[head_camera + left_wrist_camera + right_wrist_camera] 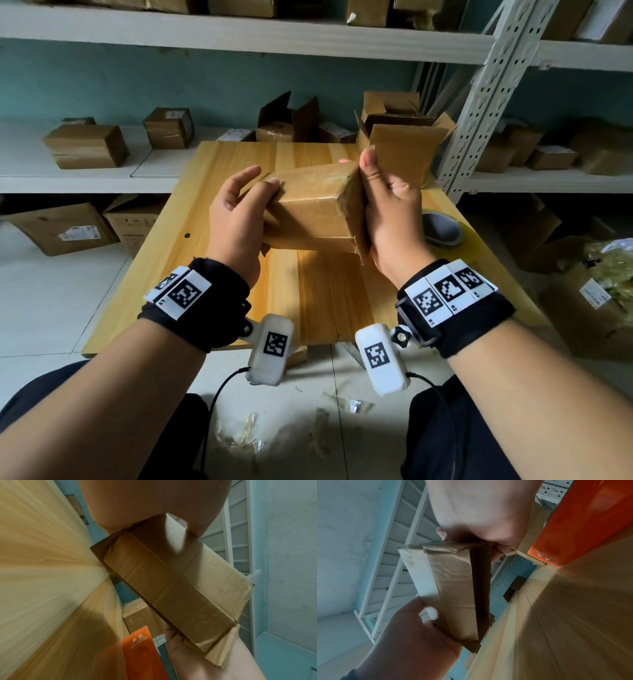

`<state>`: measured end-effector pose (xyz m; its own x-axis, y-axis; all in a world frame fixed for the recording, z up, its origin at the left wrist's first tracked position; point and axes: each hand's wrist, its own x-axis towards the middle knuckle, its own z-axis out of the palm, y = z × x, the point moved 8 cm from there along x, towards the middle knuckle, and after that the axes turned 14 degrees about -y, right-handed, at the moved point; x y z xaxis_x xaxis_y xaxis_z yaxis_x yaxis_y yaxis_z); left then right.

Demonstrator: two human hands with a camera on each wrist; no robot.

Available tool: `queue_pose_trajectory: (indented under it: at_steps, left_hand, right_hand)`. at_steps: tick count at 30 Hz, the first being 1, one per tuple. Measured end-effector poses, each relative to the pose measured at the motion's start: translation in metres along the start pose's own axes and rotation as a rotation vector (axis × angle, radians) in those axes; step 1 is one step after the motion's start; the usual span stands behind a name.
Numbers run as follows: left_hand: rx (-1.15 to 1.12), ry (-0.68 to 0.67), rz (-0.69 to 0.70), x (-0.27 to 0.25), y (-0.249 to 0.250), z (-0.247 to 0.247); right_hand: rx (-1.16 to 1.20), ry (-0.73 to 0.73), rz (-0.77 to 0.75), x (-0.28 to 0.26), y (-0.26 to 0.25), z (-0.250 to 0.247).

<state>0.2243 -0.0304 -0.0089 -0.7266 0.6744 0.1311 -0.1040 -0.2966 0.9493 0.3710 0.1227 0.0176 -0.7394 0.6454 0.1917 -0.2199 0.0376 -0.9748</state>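
I have the taped cardboard box (315, 209) clamped between both hands, lifted off the middle of the wooden table (322, 301). My left hand (236, 219) curls round its left end, with one finger sticking out free. My right hand (390, 212) cups the right end, thumb pressed against the upper far corner. The box is sealed, so its contents are hidden. Bare wood lies beneath it and toward me. A tape roll (445, 229) sits by the table's right edge, just right of my right hand. At the far right corner an open carton (407, 147) stands with its flaps up, its inside too dark to read. Behind it, small closed boxes (87, 145) sit on the shelf (154, 178).
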Motion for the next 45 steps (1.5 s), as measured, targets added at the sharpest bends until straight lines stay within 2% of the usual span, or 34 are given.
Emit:
queue_pose_trajectory:
  at_steps: [6,10,15,19,24,30,37,42,45]
  left_hand:
    - [0.048,-0.114,-0.112,0.002,-0.01,0.014]
    - [0.106,-0.222,-0.07,0.004,-0.001,0.021]
    - [0.026,-0.257,0.035,0.008,0.018,0.015]
    - [0.005,-0.322,0.032,0.005,0.017,0.023]
    - [-0.112,-0.206,0.053,0.011,0.018,0.007]
    - [-0.132,-0.107,0.061,0.013,0.013,-0.006]
    - [-0.02,-0.063,-0.048,0.017,0.003,-0.016]
    - [0.016,-0.074,-0.073,0.019,-0.003,-0.019]
    - [0.018,-0.094,-0.1,0.019,-0.006,-0.018]
  right_hand:
    - [-0.006,0.093,0.091,-0.001,0.0,-0.014]
    - [0.017,0.138,0.096,-0.001,-0.004,-0.026]
    - [0.12,0.191,0.121,-0.006,-0.001,-0.035]
    - [0.123,0.144,0.139,-0.008,0.008,-0.022]
    - [-0.123,0.116,0.115,-0.014,-0.006,-0.015]
    - [-0.274,-0.103,0.169,-0.016,-0.005,0.012]
    - [-0.193,-0.117,0.238,-0.016,0.003,0.015]
    - [-0.229,-0.076,0.231,-0.016,0.004,0.008]
    - [-0.26,-0.103,0.253,-0.014,0.005,0.008]
